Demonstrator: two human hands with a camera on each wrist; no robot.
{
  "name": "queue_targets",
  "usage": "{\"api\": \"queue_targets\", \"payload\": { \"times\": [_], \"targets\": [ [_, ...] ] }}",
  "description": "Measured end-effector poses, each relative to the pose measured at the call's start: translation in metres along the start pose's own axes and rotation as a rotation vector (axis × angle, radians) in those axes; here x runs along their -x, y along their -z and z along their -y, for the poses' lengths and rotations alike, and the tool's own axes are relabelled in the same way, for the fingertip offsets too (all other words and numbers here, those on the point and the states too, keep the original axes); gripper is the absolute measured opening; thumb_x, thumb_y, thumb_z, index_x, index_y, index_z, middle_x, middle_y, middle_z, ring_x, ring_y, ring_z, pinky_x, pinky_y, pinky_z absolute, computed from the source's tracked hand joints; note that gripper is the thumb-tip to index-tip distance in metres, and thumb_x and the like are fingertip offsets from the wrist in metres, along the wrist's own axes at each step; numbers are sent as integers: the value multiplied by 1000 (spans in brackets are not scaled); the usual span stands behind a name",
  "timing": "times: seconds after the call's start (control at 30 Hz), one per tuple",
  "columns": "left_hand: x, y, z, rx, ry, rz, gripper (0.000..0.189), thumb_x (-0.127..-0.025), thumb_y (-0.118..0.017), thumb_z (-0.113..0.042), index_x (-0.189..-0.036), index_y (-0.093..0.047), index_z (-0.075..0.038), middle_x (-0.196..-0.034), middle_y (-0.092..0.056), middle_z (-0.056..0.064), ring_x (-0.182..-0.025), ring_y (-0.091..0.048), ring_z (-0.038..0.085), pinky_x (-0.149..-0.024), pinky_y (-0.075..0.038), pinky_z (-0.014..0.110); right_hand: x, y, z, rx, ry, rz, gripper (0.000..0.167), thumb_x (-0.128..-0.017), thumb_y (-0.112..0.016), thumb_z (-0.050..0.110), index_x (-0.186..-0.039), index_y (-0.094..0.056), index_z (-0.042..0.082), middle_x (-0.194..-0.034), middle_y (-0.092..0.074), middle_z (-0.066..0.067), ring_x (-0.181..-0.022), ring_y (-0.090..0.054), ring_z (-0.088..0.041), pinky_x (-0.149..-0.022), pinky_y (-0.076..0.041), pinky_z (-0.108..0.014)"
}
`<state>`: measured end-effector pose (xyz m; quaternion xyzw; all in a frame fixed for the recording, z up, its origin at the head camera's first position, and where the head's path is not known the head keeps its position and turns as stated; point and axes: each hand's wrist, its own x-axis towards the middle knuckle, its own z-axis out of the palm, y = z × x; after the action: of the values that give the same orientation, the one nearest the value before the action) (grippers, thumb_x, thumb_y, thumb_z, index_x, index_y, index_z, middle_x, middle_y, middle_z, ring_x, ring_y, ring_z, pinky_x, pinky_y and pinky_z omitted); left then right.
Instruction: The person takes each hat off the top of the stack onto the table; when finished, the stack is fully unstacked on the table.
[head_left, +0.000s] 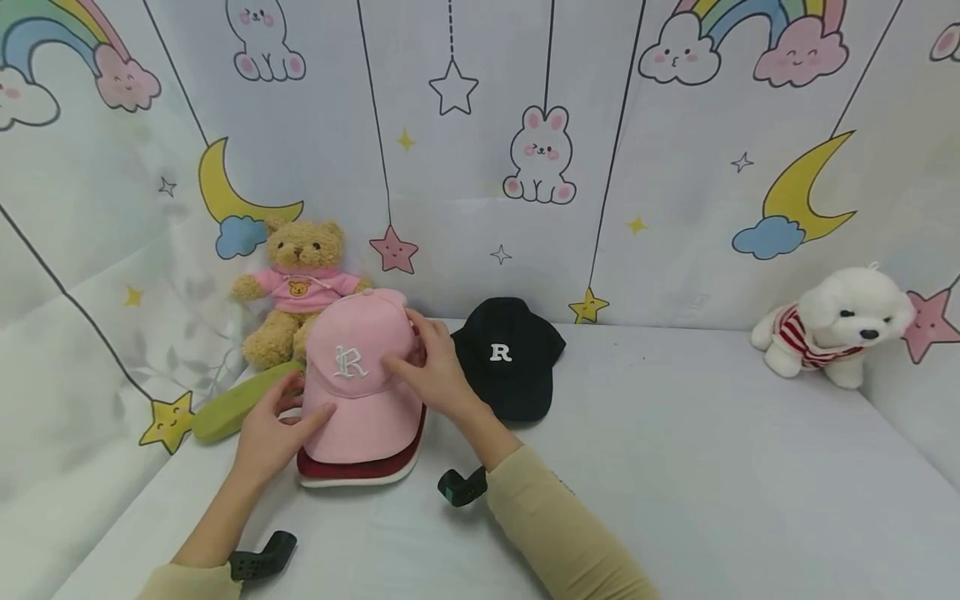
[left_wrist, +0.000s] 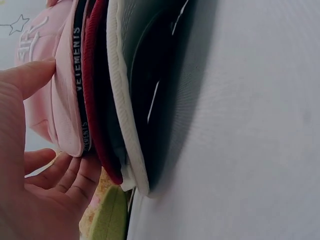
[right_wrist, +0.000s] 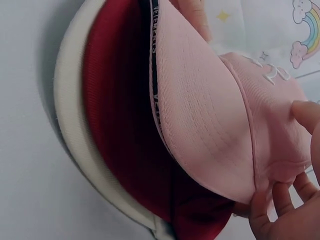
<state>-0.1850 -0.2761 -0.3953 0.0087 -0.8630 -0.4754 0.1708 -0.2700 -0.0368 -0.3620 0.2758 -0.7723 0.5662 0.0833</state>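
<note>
A pink cap (head_left: 367, 425) with a white embroidered letter tops a stack on the table. Beneath its brim show the brims of a dark red cap (right_wrist: 112, 115) and a white cap (right_wrist: 70, 85). My left hand (head_left: 273, 433) grips the pink brim on the left, thumb on top and fingers along the edge. On the other side my right hand (head_left: 442, 371) holds the crown, its thumb on the front panel and its fingers around the side. A black cap (head_left: 517, 383) with a white R lies just right of that hand.
A teddy bear (head_left: 300, 287) in a pink hoodie sits behind the stack. A long green object (head_left: 236, 407) lies to the left. At the far right stands a white plush dog (head_left: 832, 321). A cartoon-printed curtain (head_left: 465, 175) closes off the back.
</note>
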Motion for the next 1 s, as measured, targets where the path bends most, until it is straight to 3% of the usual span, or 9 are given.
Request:
{"api": "queue_targets", "payload": {
  "times": [0.3,0.63,0.87,1.0],
  "targets": [
    [0,-2,-8,-12,-18,-31,73,-89,-80,-29,-147,-46,2,-136,-55,19,-99,-54,2,-75,-47,8,-2,8,7,-18,17,-10,65,-93,-73,24,-151,-45,13,-120,-46,-7,-98,-46,-18,-79,-46,-26],
    [-2,-1,-20,-34,-19,-53,70,-90,-78,-33,-145,-50,0,-130,-58,17,-103,-58,23,-73,-46,8,-8,15,11,-29,88,-21,66,-92,-73,16,-152,-44,11,-114,-48,-10,-95,-49,-20,-77,-48,-29],
    [-6,3,-28,-3,-20,-80,72,-89,-79,-31,-147,-49,-1,-122,-59,17,-89,-59,12,-70,-47,11,-17,19,18,-15,84,-5,67,-94,-73,18,-153,-41,13,-121,-47,-10,-100,-49,-19,-78,-48,-27],
    [-8,3,-35,-13,-40,-93,73,-89,-79,-32,-147,-48,-2,-123,-59,16,-92,-57,16,-71,-47,10,-21,24,21,-19,111,-17,68,-93,-74,17,-153,-42,12,-122,-48,-11,-100,-49,-21,-79,-50,-28]
  ]
}}
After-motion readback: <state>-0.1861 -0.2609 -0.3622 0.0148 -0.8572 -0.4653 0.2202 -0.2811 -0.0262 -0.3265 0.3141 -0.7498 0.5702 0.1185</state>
